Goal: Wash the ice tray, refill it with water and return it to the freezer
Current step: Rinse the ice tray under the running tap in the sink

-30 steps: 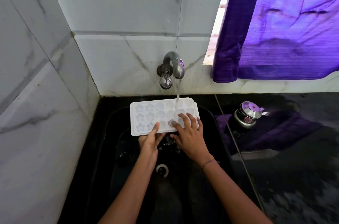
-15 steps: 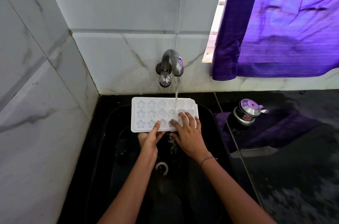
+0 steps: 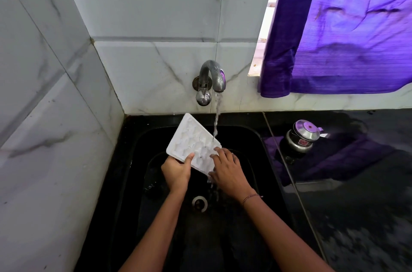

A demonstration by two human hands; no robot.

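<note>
Ice tray (image 3: 191,143) sits tilted over the black sink (image 3: 249,138), under the tap (image 3: 215,75) stream. Left hand (image 3: 177,171) pinches its near edge; right hand (image 3: 229,173), fingers spread, rubs cells. We keep it tilted so rinse water drains.

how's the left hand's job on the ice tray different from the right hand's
The left hand clamps the ice tray at its near edge, thumb on top; the right hand lies fingers-down over its cells. The left sits clear of the tap's stream; water runs off by the right. Both touch the tray.

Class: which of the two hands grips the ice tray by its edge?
The left hand, thumb over the tray rim; the right hand rests fingers on top.
</note>
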